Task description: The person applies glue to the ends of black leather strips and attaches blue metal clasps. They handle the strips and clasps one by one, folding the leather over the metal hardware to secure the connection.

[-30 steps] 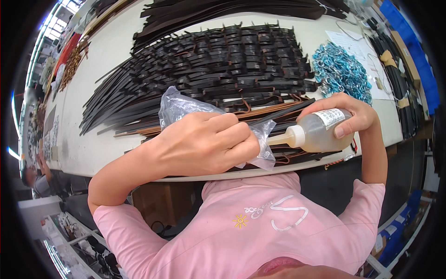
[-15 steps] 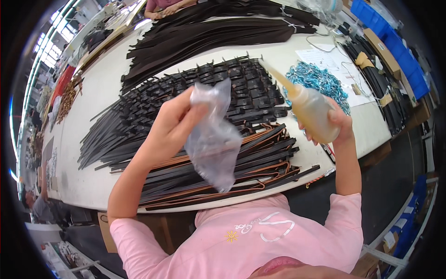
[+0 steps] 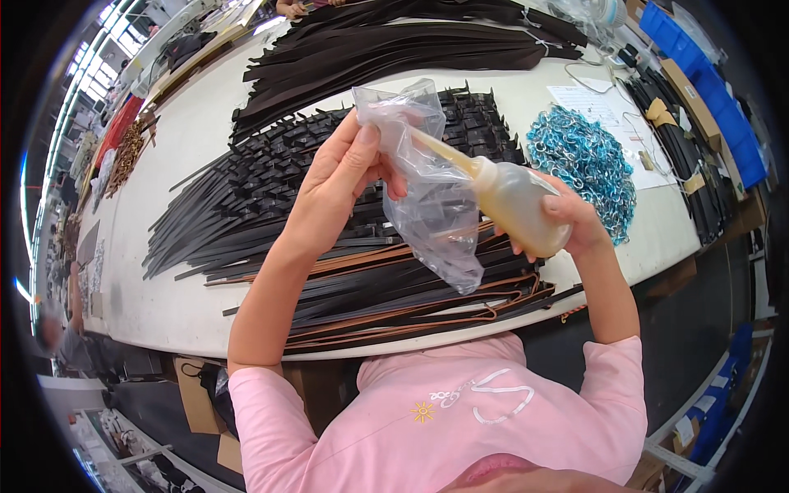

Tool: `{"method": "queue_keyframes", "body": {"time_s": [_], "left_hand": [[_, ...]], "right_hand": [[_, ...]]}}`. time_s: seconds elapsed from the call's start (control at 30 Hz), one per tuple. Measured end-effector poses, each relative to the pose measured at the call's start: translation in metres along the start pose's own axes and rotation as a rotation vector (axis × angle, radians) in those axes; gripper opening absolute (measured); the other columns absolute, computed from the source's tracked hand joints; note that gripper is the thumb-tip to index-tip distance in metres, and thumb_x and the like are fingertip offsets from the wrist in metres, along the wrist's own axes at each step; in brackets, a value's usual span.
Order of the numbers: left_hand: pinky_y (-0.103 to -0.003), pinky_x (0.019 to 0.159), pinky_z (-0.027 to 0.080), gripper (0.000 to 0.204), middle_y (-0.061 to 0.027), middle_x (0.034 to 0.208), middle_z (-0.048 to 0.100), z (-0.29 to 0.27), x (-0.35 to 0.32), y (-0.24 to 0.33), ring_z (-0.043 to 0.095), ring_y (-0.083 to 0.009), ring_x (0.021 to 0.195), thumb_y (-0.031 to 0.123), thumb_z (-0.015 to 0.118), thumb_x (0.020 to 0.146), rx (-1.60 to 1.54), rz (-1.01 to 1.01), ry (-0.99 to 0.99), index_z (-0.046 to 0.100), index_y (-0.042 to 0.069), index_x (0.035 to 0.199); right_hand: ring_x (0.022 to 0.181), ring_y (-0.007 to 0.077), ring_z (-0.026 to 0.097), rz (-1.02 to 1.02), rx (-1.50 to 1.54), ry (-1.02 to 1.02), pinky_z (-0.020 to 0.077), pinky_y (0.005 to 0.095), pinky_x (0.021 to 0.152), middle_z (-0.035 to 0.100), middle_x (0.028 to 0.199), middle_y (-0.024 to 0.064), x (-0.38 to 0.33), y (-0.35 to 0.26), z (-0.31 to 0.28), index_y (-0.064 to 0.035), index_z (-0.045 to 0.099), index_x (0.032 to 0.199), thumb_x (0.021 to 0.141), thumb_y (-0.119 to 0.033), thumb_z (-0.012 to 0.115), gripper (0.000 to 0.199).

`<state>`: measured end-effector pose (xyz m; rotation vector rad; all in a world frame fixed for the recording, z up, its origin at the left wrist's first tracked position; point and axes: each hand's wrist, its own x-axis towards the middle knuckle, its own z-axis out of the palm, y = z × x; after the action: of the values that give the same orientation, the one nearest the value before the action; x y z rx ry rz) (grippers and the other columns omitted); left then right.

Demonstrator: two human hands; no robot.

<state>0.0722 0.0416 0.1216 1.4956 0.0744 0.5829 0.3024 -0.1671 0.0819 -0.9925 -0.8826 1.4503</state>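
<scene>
My left hand [image 3: 337, 185] pinches the top of a clear crumpled plastic bag [image 3: 427, 205] that hangs in front of me. My right hand [image 3: 575, 218] grips a soft plastic squeeze bottle [image 3: 518, 205] of yellowish liquid. The bottle's long nozzle points up and left, and its tip lies inside or behind the bag near my left fingers. Under both hands lie rows of dark leather straps [image 3: 271, 197] on a white table [image 3: 164, 287]. More brown-edged straps [image 3: 394, 296] are stacked at the near edge.
A heap of blue metal chain [image 3: 583, 164] lies to the right of the straps, with a paper sheet [image 3: 596, 107] behind it. Long dark strips [image 3: 386, 41] cover the far end. Blue bins [image 3: 707, 90] and more straps line the right side.
Both hands rose from the table's near edge. The bottle tilted nozzle-up, then came back toward the bag, and its nozzle now lies within the bag's top.
</scene>
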Motion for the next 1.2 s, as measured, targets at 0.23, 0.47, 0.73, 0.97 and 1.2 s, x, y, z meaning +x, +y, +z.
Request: {"method": "queue_keyframes", "body": {"time_s": [0.23, 0.47, 0.73, 0.97, 1.2], "left_hand": [[-0.029, 0.084, 0.056, 0.026, -0.0109, 0.116, 0.067, 0.015, -0.002, -0.010, 0.067, -0.0156, 0.100, 0.014, 0.055, 0.103, -0.223, 0.144, 0.262, 0.058, 0.001, 0.125], [-0.045, 0.107, 0.046, 0.031, -0.0147, 0.124, 0.059, 0.033, -0.006, 0.029, 0.057, -0.0227, 0.121, 0.013, 0.046, 0.105, -0.677, 0.111, 0.402, 0.049, -0.002, 0.131], [-0.047, 0.103, 0.049, 0.024, -0.0155, 0.112, 0.052, 0.052, 0.001, 0.020, 0.058, -0.0239, 0.109, 0.012, 0.042, 0.105, -0.906, 0.025, -0.046, 0.047, -0.004, 0.123], [-0.031, 0.083, 0.053, 0.031, -0.0034, 0.102, 0.060, 0.102, 0.019, 0.000, 0.062, -0.0137, 0.093, 0.027, 0.050, 0.106, -0.520, -0.192, 0.237, 0.056, 0.006, 0.127], [-0.017, 0.058, 0.045, 0.020, 0.0035, 0.077, 0.061, 0.112, 0.086, -0.017, 0.053, -0.0029, 0.061, 0.026, 0.057, 0.104, -0.304, -0.098, 0.216, 0.063, 0.006, 0.104]], "right_hand": [[0.088, 0.0248, 0.072, -0.044, 0.243, -0.266, 0.0608, 0.0333, 0.066, 0.065, 0.114, 0.0182, 0.025, 0.030, 0.048, -0.0065, 0.031, 0.150, 0.089, -0.047, 0.069, 0.083], [0.109, 0.0191, 0.064, -0.185, 0.233, -0.266, 0.0548, 0.0338, 0.088, 0.060, 0.129, 0.0124, 0.027, 0.036, 0.068, -0.0075, 0.032, 0.153, 0.094, -0.038, 0.070, 0.077], [0.120, 0.0164, 0.057, -0.378, -0.233, -0.076, 0.0447, 0.0321, 0.103, 0.062, 0.130, 0.0092, -0.008, 0.014, 0.027, -0.0041, 0.050, 0.145, 0.087, -0.026, 0.075, 0.067], [0.126, 0.0250, 0.057, -0.227, -0.306, -0.013, 0.0411, 0.0367, 0.108, 0.059, 0.137, 0.0177, -0.062, 0.016, -0.030, 0.0042, 0.053, 0.140, 0.074, -0.041, 0.082, 0.085], [0.078, 0.0379, 0.071, -0.404, -0.203, -0.238, 0.0582, 0.0428, 0.072, 0.067, 0.103, 0.0327, -0.132, 0.021, -0.086, 0.0205, 0.055, 0.124, 0.069, -0.045, 0.084, 0.090]]}}
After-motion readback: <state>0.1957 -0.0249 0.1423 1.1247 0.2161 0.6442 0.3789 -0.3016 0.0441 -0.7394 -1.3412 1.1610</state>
